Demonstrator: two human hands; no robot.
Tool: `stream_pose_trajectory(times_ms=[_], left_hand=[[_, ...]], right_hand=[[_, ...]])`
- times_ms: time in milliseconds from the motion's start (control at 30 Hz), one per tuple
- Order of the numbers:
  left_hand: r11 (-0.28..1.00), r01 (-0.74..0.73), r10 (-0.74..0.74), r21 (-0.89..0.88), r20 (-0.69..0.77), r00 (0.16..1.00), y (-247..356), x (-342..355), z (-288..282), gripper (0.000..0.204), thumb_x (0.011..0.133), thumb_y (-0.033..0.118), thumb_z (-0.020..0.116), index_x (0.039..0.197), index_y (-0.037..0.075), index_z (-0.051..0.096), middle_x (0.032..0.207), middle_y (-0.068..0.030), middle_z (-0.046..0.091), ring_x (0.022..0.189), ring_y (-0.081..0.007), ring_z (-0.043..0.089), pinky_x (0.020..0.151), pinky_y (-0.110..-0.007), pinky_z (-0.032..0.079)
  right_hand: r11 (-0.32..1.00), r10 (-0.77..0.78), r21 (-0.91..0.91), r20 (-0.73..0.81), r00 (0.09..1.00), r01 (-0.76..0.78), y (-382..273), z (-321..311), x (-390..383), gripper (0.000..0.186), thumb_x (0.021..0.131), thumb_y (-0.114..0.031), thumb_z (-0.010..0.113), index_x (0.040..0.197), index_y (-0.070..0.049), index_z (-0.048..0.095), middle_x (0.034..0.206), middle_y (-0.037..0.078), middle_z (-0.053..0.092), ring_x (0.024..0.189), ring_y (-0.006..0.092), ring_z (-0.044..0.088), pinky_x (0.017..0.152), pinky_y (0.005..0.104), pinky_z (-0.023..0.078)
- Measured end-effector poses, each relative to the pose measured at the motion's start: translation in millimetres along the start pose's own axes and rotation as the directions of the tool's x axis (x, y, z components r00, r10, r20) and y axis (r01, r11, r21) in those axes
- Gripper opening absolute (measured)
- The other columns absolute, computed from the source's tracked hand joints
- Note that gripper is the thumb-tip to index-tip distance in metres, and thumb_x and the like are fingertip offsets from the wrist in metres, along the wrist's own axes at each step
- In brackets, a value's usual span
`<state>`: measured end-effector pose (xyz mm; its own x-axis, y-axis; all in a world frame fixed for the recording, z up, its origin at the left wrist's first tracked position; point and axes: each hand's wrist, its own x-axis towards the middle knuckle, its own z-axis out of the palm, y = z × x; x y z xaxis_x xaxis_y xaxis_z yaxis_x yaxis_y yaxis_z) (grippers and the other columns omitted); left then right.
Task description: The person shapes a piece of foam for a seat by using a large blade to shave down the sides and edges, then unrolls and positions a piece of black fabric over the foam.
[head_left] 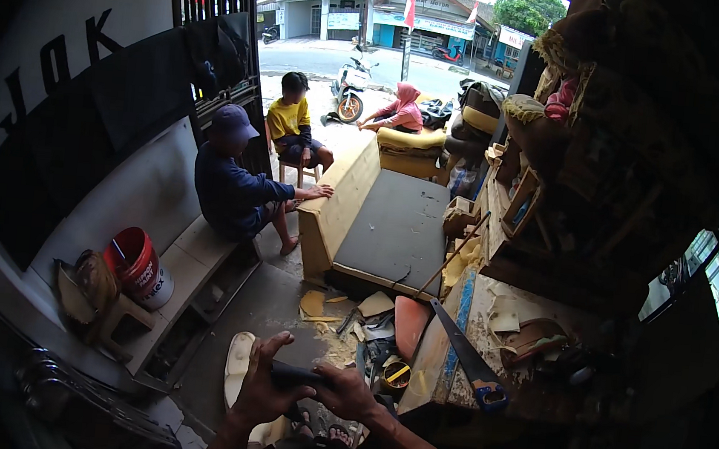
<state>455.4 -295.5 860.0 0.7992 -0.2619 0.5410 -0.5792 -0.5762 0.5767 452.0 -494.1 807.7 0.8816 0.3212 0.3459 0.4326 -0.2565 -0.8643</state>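
- Two bare hands hold a dark piece (pixel 293 376) low in the middle of the view, above the wearer's feet (pixel 337 433).
- The left hand (pixel 263 394) has a loose grip on one end, thumb and fingers parted around it.
- The right hand (pixel 352 392) has a closer grip, curled over the other end.
- Beyond them, scraps (pixel 377 304) litter the floor before a sofa (pixel 397 232) with a dark grey seat.
- On the right, a saw (pixel 466 349) lies on a cluttered surface (pixel 479 299).
- A seated person in a cap (pixel 233 181) rests a hand on the sofa; a red bucket (pixel 129 262) stands at left.
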Motion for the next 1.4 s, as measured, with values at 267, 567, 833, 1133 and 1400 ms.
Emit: stream_pose_trajectory(times_ms=[267, 567, 833, 1133, 1400], left_hand=[[0.731, 0.379, -0.503, -0.568, -0.073, 0.861, -14, -29, -8, 0.013, 0.094, 0.013, 0.071, 0.087, 0.004, 0.067, 0.072, 0.0041, 0.062, 0.070, -0.0036, 0.054, 0.065, -0.024, 0.048], [0.801, 0.377, -0.592, -0.465, -0.523, 0.613, -39, -68, -85, 0.022, 0.103, 0.020, 0.060, 0.088, 0.004, 0.062, 0.082, 0.0052, 0.054, 0.080, -0.0043, 0.046, 0.073, -0.023, 0.040], [0.655, 0.745, -0.600, 0.126, -0.512, 0.615, -58, -86, -136, 0.047, 0.104, 0.035, 0.054, 0.084, -0.007, 0.057, 0.070, -0.0167, 0.051, 0.065, -0.0273, 0.047, 0.065, -0.040, 0.040], [0.397, 0.895, -0.828, 0.201, -0.343, 0.444, -136, -127, -187, 0.050, 0.101, 0.040, 0.055, 0.091, -0.006, 0.072, 0.067, -0.0216, 0.066, 0.060, -0.0341, 0.065, 0.063, -0.046, 0.048], [0.390, 0.857, -0.920, -0.338, -0.185, 0.345, -405, -106, -205, 0.046, 0.095, 0.047, 0.065, 0.100, 0.002, 0.074, 0.088, -0.0075, 0.071, 0.066, -0.0183, 0.068, 0.055, -0.037, 0.054]], right_hand=[[0.998, 0.036, -0.061, 0.145, 0.989, -0.027, -10, -28, -16, 0.051, 0.086, -0.031, 0.078, 0.126, -0.003, 0.060, 0.107, 0.020, 0.070, 0.099, 0.0347, 0.070, 0.084, 0.0394, 0.055], [0.889, 0.352, -0.380, 0.217, 0.910, -0.253, 68, -73, -80, 0.021, 0.086, -0.013, 0.065, 0.106, -0.008, 0.070, 0.101, 0.015, 0.069, 0.097, 0.0355, 0.066, 0.082, 0.0442, 0.053], [0.881, 0.170, -0.433, -0.088, 0.982, -0.191, -16, -97, -29, 0.017, 0.084, -0.014, 0.072, 0.098, -0.004, 0.069, 0.089, 0.016, 0.069, 0.085, 0.0375, 0.068, 0.073, 0.0420, 0.054], [0.819, 0.370, -0.556, 0.328, 0.869, -0.139, -14, -54, 6, 0.033, 0.081, -0.041, 0.077, 0.101, -0.015, 0.074, 0.089, 0.012, 0.073, 0.084, 0.0325, 0.070, 0.074, 0.0435, 0.054], [0.707, 0.111, -0.707, 0.067, 0.992, -0.032, 79, 55, 139, 0.024, 0.084, -0.021, 0.068, 0.106, -0.019, 0.078, 0.095, 0.011, 0.075, 0.090, 0.0316, 0.070, 0.079, 0.0435, 0.055]])
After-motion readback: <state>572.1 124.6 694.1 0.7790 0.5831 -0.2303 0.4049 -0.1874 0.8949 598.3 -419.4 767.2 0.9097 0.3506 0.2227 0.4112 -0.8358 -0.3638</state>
